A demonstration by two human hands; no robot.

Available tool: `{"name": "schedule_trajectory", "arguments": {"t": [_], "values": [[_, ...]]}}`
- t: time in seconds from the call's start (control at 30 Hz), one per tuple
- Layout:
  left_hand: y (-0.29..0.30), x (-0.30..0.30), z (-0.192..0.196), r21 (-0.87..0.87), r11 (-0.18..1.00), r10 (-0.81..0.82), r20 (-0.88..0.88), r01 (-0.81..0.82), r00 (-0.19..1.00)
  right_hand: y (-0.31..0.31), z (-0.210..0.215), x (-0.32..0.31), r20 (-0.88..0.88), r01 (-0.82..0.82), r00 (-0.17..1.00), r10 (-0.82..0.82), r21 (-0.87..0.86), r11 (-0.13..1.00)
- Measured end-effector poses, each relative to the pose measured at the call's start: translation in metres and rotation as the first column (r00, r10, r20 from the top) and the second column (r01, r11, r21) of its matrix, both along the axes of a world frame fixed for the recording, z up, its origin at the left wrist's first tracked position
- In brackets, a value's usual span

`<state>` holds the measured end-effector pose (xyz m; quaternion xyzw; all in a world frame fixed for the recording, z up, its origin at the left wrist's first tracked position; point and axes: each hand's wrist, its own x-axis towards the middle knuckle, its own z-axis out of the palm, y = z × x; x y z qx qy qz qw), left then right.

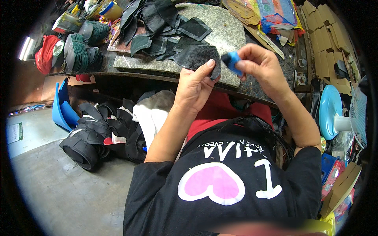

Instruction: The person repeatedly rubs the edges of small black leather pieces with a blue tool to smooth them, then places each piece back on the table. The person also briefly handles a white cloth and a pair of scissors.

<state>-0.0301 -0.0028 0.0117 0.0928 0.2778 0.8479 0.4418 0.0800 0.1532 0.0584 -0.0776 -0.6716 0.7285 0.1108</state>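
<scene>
nearest the camera, at six o'clock, is the person's black shirt (224, 185) with a pink heart shape on it, and both forearms rise from it toward the bench. the left hand (195, 84), just above centre, is closed on a dark grey leather piece (197, 57), thumb pressed on its right edge so the piece stands up over the bench edge. at one o'clock from it, almost touching, the right hand (262, 65) pinches a small blue tool (232, 63) between fingertips and thumb, its tip aimed at the leather's edge.

to do this well, i judge the left thumb should stay close to where the tool meets the edge, so the soft leather doesn't fold away, and the tool should move in short, light strokes.

at nine o'clock on the floor lies a heap of black shoe uppers (94, 133). farther off, at twelve o'clock, a stone slab (220, 31) carries more cut leather pieces (157, 27); green thread spools (82, 49) sit at ten o'clock, and a blue fan (332, 112) stands at three o'clock.
</scene>
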Motion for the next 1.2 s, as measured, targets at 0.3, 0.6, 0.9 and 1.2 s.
{"name": "schedule_trajectory", "arguments": {"t": [0.3,0.6,0.9,1.2], "values": [[0.003,0.003,-0.001,0.001,0.997,0.072,-0.038,-0.072,0.997,-0.010,-0.001,0.008,0.005,-0.099,0.995,0.100,0.182,0.978],[0.001,0.008,0.006,-0.043,0.998,-0.050,-0.018,0.050,0.999,0.000,-0.002,-0.003,-0.095,0.110,0.992,-0.077,0.419,0.901],[0.000,0.001,-0.005,0.102,0.959,-0.273,0.093,0.264,0.957,0.002,-0.005,-0.002,-0.394,0.253,0.918,0.039,0.660,0.707],[0.002,0.005,0.001,0.098,0.968,-0.238,0.078,0.230,0.968,-0.006,-0.008,0.001,-0.315,0.260,0.946,-0.080,0.587,0.767]]}}
